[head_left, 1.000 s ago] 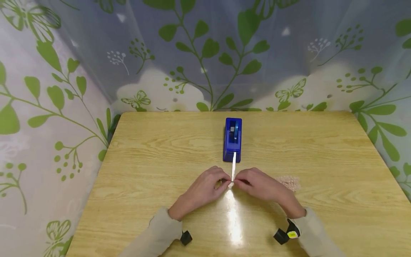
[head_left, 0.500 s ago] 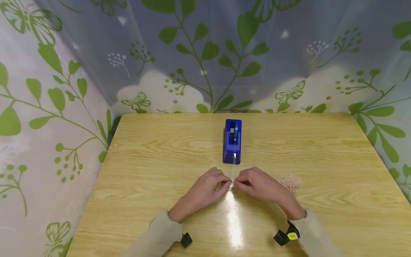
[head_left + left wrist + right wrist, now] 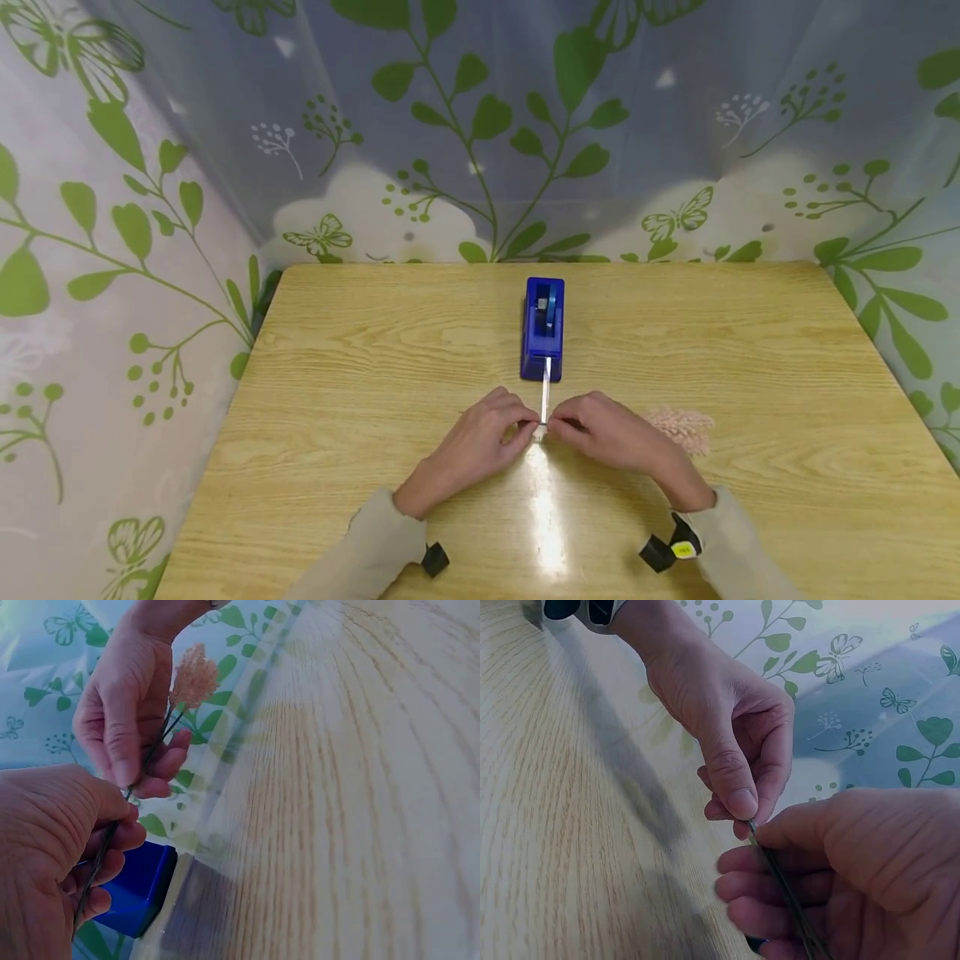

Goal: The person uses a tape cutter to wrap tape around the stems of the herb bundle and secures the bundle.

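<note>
My left hand [image 3: 480, 437] and right hand [image 3: 611, 433] meet at the table's middle, fingertips close together. Between them they pinch thin dark stems [image 3: 101, 855], which the right wrist view also shows as a bundle of stems [image 3: 784, 885] running under the right fingers. A fluffy pale-pink flower head [image 3: 686, 429] sticks out beyond the right hand, partly behind its wrist in the head view. From the blue tape dispenser [image 3: 534, 343] a narrow strip of tape [image 3: 545, 396] stretches to the stems between both hands. How the tape lies around the stems is hidden by the fingertips.
The wooden table [image 3: 360, 350] carries the dispenser, which stands just ahead of the hands. A leaf-patterned curtain [image 3: 480, 167] borders the table's back and sides. Each wrist wears a small black camera [image 3: 435, 559].
The pink flower head has turned and shifted slightly to the right. The tape strip looked nearly see-through half a second ago and shines white now. Both hands stay in about the same place.
</note>
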Action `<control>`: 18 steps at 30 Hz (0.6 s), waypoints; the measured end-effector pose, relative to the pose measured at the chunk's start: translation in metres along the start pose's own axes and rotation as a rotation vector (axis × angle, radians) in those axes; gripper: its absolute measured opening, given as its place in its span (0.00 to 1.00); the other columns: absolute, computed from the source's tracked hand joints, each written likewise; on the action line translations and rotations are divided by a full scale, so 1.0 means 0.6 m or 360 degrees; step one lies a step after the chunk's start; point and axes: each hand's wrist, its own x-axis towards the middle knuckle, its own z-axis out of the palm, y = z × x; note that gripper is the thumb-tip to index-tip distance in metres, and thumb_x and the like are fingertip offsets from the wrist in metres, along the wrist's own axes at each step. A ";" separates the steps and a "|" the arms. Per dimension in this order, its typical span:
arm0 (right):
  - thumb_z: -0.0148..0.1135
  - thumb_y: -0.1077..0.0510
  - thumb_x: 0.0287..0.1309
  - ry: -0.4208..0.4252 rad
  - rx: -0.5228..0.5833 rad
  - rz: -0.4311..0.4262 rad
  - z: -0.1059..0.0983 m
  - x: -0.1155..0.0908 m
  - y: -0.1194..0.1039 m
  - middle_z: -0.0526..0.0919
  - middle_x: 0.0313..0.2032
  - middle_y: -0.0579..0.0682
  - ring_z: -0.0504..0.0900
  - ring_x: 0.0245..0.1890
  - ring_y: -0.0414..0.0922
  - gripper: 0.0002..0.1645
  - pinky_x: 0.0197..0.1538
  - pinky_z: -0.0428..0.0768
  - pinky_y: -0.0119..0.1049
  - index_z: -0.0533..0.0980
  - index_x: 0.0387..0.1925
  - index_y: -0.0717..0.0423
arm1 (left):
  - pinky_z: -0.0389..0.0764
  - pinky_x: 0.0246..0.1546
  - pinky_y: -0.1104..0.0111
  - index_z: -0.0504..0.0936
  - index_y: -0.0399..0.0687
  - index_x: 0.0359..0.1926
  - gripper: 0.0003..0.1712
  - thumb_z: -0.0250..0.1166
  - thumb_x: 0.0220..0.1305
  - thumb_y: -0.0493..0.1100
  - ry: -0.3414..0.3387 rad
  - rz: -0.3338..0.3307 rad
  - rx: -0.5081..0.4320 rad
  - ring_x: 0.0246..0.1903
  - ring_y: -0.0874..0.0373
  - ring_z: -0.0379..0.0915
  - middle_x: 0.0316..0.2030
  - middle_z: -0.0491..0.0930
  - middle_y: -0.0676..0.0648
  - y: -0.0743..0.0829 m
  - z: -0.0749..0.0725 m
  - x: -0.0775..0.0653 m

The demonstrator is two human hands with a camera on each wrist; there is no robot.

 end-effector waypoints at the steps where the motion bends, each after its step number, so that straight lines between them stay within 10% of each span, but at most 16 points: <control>1: 0.55 0.60 0.78 -0.0021 0.0005 0.0018 0.000 0.000 0.000 0.72 0.21 0.37 0.66 0.21 0.31 0.16 0.27 0.71 0.29 0.82 0.31 0.54 | 0.78 0.38 0.77 0.91 0.48 0.45 0.06 0.69 0.71 0.39 0.0010 0.0007 -0.0001 0.39 0.62 0.76 0.38 0.87 0.54 0.000 0.000 0.000; 8: 0.52 0.60 0.78 -0.0035 -0.0063 -0.0009 0.003 -0.001 0.000 0.63 0.20 0.35 0.63 0.21 0.32 0.18 0.28 0.69 0.29 0.77 0.28 0.53 | 0.79 0.38 0.77 0.91 0.48 0.45 0.06 0.69 0.71 0.38 0.0022 0.0012 -0.0017 0.39 0.63 0.77 0.38 0.86 0.54 0.000 0.000 0.000; 18: 0.58 0.62 0.74 0.0033 -0.0079 -0.0078 -0.002 -0.002 0.005 0.80 0.28 0.39 0.71 0.27 0.33 0.13 0.33 0.76 0.30 0.84 0.32 0.51 | 0.81 0.42 0.77 0.90 0.47 0.45 0.06 0.69 0.70 0.38 0.0035 0.0017 -0.0045 0.40 0.62 0.79 0.38 0.86 0.53 -0.002 0.000 0.002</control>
